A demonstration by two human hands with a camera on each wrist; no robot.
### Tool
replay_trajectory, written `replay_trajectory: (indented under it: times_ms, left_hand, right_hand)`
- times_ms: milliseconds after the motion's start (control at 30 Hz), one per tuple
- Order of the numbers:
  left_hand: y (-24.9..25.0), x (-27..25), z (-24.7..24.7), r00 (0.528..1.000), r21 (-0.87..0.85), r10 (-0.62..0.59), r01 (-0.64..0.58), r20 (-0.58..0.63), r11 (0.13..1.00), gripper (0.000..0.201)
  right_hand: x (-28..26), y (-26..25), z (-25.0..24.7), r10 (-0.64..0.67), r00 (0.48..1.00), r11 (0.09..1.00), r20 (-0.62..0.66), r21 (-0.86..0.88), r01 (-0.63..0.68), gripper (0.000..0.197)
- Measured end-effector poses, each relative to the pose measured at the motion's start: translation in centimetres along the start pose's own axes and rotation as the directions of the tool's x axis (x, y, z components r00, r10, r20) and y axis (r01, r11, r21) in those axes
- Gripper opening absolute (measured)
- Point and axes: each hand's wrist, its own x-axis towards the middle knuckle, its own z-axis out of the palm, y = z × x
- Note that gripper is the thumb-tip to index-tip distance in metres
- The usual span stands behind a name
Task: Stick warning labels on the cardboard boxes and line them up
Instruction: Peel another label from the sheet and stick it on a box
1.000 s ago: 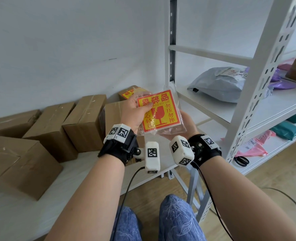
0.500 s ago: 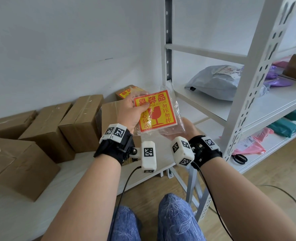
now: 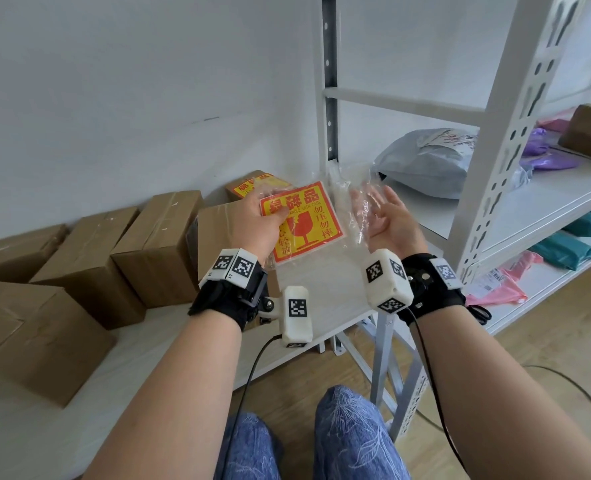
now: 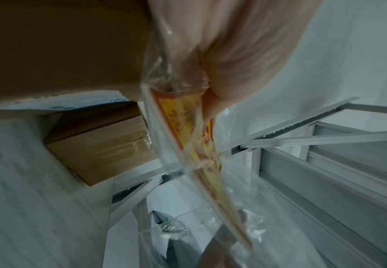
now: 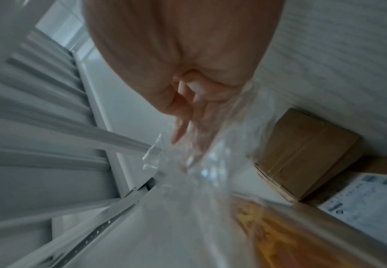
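The left hand (image 3: 252, 226) curls its thumb and fingers round the left edge of 1 stack of square red-and-yellow warning labels (image 3: 302, 221), pinching it upright with the printed face toward the person. The right hand (image 3: 386, 221) is palm up, its fingers nearly straight and spread, with 1 crumpled clear plastic bag (image 3: 347, 199) draped over the fingertips; whether any finger pinches the film cannot be told. The stack and the right hand sit apart, with the bag between them.

Half a second earlier both hands held the stack inside the bag; now the labels are out of it and the right hand has drawn off to the right with the empty film.

Behind the hands, 6 brown cardboard boxes (image 3: 159, 251) stand on the white table (image 3: 322, 289): 4 along the back edge by the wall, 1 large one near the front left, and 1 at the back right corner that already carries a red-and-yellow label (image 3: 257, 183). Right of the table stands 1 white metal shelf rack (image 3: 498, 157) holding 1 grey mailer bag (image 3: 429, 161).
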Motion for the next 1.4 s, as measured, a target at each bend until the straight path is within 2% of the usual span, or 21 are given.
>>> replay_trajectory:
  times_ms: [133,267,400,500,567,633,767,900,1000,1033,1100,1167,1233,1400]
  left_hand:
    - [-0.3,0.0,0.0,0.998,0.118,0.02,-0.013,-0.057,0.993,0.026]
    - [-0.4,0.0,0.0,0.997,0.196,0.031,-0.017,-0.071,0.981,0.025]
    - [-0.5,0.2,0.0,0.997,0.284,0.026,-0.005,-0.07,0.959,0.036]
    - [-0.6,0.3,0.0,0.997,0.288,0.007,0.014,-0.071,0.958,0.038]
    - [-0.6,0.4,0.0,0.998,0.275,0.004,0.015,-0.069,0.961,0.038]
    - [-0.7,0.4,0.0,0.998,0.274,-0.004,0.022,-0.066,0.961,0.04]
    - [-1.0,0.6,0.0,0.998,0.293,-0.007,0.025,-0.062,0.956,0.037]
    - [-1.0,0.8,0.2,0.997,0.339,-0.003,0.028,-0.073,0.94,0.042]
    - [-1.1,0.7,0.3,0.997,0.371,0.003,0.027,-0.08,0.928,0.047]
    - [-1.1,0.8,0.3,0.997,0.361,-0.002,0.03,-0.078,0.932,0.047]
    - [-1.2,0.8,0.2,0.997,0.334,0.0,0.026,-0.076,0.942,0.042]
    - [-1.1,0.7,0.1,0.996,0.309,0.018,0.008,-0.082,0.951,0.035]
    - [-1.1,0.6,0.0,0.996,0.276,0.027,-0.002,-0.089,0.961,0.032]
    - [-1.3,0.7,0.0,0.995,0.269,0.02,0.008,-0.102,0.963,0.04]
  right_hand:
    - [-0.5,-0.6,0.2,-0.094,0.996,0.994,-0.003,-0.049,0.093,0.056]
    - [-0.6,-1.0,0.1,-0.181,0.977,0.973,-0.109,-0.162,0.162,0.054]
    - [-1.1,-0.8,0.8,-0.231,0.954,0.942,-0.19,-0.291,0.17,0.048]
    - [-1.7,-0.5,1.3,-0.284,0.942,0.861,-0.178,-0.48,0.168,0.046]
    - [-2.1,-0.1,1.5,-0.326,0.938,0.755,-0.12,-0.63,0.182,0.039]
    - [-2.3,0.4,1.6,-0.285,0.958,0.704,-0.042,-0.687,0.179,0.041]
    - [-1.9,0.7,1.5,-0.154,0.986,0.781,0.059,-0.604,0.158,0.026]
    - [-2.1,0.7,1.8,-0.21,0.967,0.75,0.142,-0.611,0.252,0.038]
    - [-2.6,0.4,2.2,-0.107,0.968,0.771,0.225,-0.596,0.224,0.042]
    - [-2.6,0.4,2.3,-0.053,0.968,0.75,0.244,-0.631,0.2,0.043]
    - [-2.3,0.4,2.3,0.006,0.969,0.65,0.247,-0.737,0.184,0.041]
    - [-1.8,0.7,2.0,0.0,0.969,0.542,0.247,-0.815,0.208,0.039]
    - [-1.3,1.2,1.7,-0.025,0.968,0.5,0.249,-0.835,0.228,0.034]
    - [-1.3,1.9,1.0,0.01,0.975,0.619,0.22,-0.768,0.167,0.033]
